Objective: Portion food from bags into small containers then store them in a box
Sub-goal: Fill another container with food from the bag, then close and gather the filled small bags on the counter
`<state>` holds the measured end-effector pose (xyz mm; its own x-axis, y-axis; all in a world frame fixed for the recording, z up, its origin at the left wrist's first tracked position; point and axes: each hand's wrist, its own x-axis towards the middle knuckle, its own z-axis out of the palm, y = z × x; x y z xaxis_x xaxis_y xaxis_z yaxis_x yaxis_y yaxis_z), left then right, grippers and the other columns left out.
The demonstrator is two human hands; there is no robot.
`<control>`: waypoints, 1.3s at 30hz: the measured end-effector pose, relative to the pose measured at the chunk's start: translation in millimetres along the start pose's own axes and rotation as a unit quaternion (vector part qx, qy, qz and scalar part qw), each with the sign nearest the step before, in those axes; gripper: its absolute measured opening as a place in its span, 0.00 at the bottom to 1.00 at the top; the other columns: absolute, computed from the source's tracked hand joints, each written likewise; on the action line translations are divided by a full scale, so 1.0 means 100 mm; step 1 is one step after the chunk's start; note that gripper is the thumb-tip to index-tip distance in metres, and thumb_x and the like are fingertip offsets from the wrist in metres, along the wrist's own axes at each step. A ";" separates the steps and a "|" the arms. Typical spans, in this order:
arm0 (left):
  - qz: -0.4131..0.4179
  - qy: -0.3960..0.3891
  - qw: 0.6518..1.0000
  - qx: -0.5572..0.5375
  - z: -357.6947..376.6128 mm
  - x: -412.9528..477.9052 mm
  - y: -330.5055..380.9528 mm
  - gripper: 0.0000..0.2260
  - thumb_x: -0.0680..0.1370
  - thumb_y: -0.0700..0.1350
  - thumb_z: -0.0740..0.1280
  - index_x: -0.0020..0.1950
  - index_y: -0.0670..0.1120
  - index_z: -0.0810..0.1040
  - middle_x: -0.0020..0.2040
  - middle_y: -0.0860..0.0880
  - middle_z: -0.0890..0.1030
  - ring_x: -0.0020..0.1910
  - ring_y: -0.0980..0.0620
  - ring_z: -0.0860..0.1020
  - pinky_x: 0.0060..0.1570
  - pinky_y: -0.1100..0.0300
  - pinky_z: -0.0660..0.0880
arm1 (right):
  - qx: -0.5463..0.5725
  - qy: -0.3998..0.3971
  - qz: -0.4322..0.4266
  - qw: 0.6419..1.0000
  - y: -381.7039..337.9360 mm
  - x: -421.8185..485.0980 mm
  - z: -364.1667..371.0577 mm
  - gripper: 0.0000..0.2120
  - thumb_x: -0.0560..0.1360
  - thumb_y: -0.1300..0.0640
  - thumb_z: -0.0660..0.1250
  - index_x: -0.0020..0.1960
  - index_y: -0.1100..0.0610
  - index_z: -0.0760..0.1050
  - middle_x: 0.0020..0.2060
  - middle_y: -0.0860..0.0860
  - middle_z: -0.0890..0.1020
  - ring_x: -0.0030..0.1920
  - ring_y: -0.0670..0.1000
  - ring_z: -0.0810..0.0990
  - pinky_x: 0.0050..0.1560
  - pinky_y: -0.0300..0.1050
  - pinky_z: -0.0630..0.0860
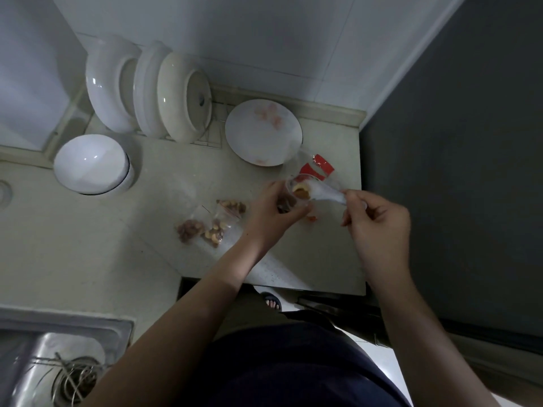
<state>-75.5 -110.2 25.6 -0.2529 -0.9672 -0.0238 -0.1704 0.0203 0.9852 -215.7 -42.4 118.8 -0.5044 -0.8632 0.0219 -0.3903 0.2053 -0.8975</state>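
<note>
Head view shows me both bare hands working over the pale stone counter (88,245), near its right edge beside a dark wall. My left hand (271,214) curls round a small clear plastic cup (291,193), held tilted just above the counter. The cup is see-through, with dark brown pieces low inside it and a yellowish piece at its mouth. My right hand (379,227) pinches the handle of a white spoon (326,194), whose bowl touches the cup's rim and carries an orange-brown bit of food. Just behind the cup lies a crumpled clear bag with red print (318,168). To the left of my left hand sit three small clear zip bags of nuts (205,227), close together on the counter. I cannot tell what the small red scrap (312,218) under the cup is. Further back stand a white plate with pink marks (263,132), white bowls on edge in a wire rack (147,89) and an upturned white bowl (91,164). A steel sink (44,362) lies at lower left.
</note>
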 end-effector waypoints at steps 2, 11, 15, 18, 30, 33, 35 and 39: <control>0.000 0.002 1.000 0.000 -0.01 -0.01 0.00 0.11 0.70 0.47 0.76 0.46 0.45 0.77 0.41 0.54 0.73 0.37 0.62 0.73 0.38 0.67 0.71 | -0.057 0.002 -0.090 0.994 -0.02 -0.03 0.00 0.09 0.77 0.61 0.65 0.43 0.53 0.83 0.28 0.41 0.78 0.29 0.40 0.73 0.32 0.30 0.70; -0.067 0.035 0.996 -0.037 -0.18 -0.14 -0.15 0.15 0.72 0.49 0.76 0.53 0.46 0.76 0.39 0.52 0.77 0.39 0.53 0.77 0.42 0.54 0.77 | 0.102 0.025 -0.048 0.993 0.09 -0.03 0.01 0.09 0.78 0.60 0.63 0.47 0.60 0.82 0.28 0.50 0.75 0.27 0.45 0.69 0.29 0.37 0.68; -0.103 0.078 0.986 -0.103 -0.44 -0.34 -0.33 0.14 0.70 0.52 0.76 0.51 0.51 0.77 0.37 0.56 0.80 0.34 0.58 0.78 0.36 0.63 0.76 | 0.187 -0.016 0.139 0.972 0.43 -0.13 0.15 0.15 0.78 0.60 0.64 0.33 0.59 0.79 0.24 0.51 0.74 0.23 0.45 0.66 0.24 0.35 0.64; -0.138 0.121 0.975 -0.128 -0.62 -0.48 -0.40 0.15 0.65 0.59 0.78 0.46 0.56 0.80 0.36 0.53 0.81 0.32 0.57 0.77 0.33 0.63 0.74 | 0.150 -0.045 0.282 0.947 0.78 -0.23 0.37 0.12 0.78 0.61 0.63 0.38 0.60 0.80 0.25 0.51 0.77 0.23 0.44 0.69 0.22 0.34 0.65; -0.161 0.180 0.964 -0.115 -0.74 -0.77 -0.35 0.08 0.74 0.45 0.75 0.44 0.47 0.76 0.33 0.49 0.76 0.31 0.53 0.73 0.31 0.62 0.72 | 0.270 0.046 0.484 0.831 1.32 0.22 0.83 0.10 0.80 0.67 0.56 0.42 0.63 0.71 0.32 0.56 0.73 0.28 0.47 0.67 0.17 0.33 0.63; -0.176 0.172 0.963 -0.110 -0.72 -0.81 -0.34 0.10 0.73 0.46 0.75 0.48 0.45 0.77 0.36 0.48 0.78 0.33 0.52 0.75 0.32 0.61 0.73 | 0.270 0.023 0.481 0.834 1.30 0.27 0.92 0.12 0.81 0.64 0.55 0.40 0.59 0.70 0.32 0.54 0.72 0.24 0.46 0.66 0.17 0.32 0.59; -0.188 0.173 0.962 -0.100 -0.70 -0.81 -0.32 0.12 0.72 0.47 0.76 0.50 0.44 0.77 0.37 0.48 0.79 0.33 0.52 0.76 0.32 0.61 0.74 | 0.272 -0.001 0.481 0.833 1.25 0.29 0.96 0.11 0.82 0.61 0.56 0.41 0.58 0.70 0.32 0.53 0.72 0.26 0.47 0.65 0.16 0.31 0.58; -0.176 0.182 0.965 -0.072 -0.66 -0.79 -0.27 0.10 0.71 0.48 0.76 0.45 0.48 0.77 0.35 0.53 0.79 0.32 0.56 0.77 0.32 0.63 0.75 | 0.277 0.024 0.519 0.808 1.09 0.33 0.91 0.03 0.80 0.60 0.59 0.54 0.57 0.66 0.31 0.53 0.69 0.27 0.47 0.65 0.17 0.28 0.59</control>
<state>11.6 -51.3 12.5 0.1514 -0.9332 -0.3259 -0.0448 -0.3358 0.9409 -205.4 -90.4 -18.5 -0.3716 -0.3367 -0.8652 0.6613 0.5581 -0.5012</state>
